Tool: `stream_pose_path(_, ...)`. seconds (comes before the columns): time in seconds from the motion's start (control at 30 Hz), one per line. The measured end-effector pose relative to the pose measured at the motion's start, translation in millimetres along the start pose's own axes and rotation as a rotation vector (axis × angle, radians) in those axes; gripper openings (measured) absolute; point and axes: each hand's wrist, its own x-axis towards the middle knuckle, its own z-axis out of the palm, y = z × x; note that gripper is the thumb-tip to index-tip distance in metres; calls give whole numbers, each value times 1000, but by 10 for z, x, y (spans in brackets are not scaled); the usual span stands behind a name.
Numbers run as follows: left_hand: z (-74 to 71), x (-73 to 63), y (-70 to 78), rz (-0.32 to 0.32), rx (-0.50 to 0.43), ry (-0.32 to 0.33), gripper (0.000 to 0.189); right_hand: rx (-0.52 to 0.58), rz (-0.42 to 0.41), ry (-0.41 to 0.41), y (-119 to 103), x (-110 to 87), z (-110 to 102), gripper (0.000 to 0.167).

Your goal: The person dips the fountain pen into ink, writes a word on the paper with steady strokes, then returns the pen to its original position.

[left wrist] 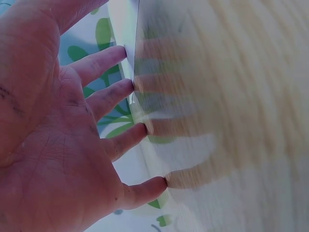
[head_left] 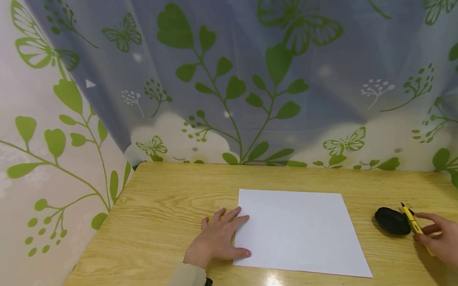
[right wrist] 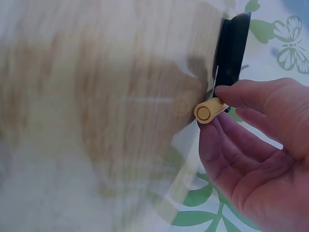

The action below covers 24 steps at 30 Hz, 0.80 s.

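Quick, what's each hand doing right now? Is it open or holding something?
Left hand: open, fingers spread, resting at the edge of the white paper.
Right hand: holding the yellow pen between thumb and fingers.

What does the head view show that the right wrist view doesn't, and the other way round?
Of these two, only the head view shows the white paper and the left hand touching its edge. Only the right wrist view shows the round end face of the yellow pen. Both show the black dish, the table, the patterned cloth and the right hand pinching that pen.
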Motion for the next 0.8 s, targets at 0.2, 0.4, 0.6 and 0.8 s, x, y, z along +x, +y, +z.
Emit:
stream_pose_path(0.2, 8, 8, -8, -4, 4, -5, 85, 108, -21, 108, -78, -42, 0, 63)
stream_pose_path(0.4, 15, 13, -20, -6, -13, -8, 84, 169, -59, 192, -224, -89, -40, 83)
stream_pose_path(0.6, 18, 8, -23, -6, -23, -8, 84, 202, -74, 214, -320, -131, -70, 78)
stream_pose_path(0.8, 24, 4, -24, -10, -26, -10, 84, 197, -50, 231, -409, -139, -97, 61)
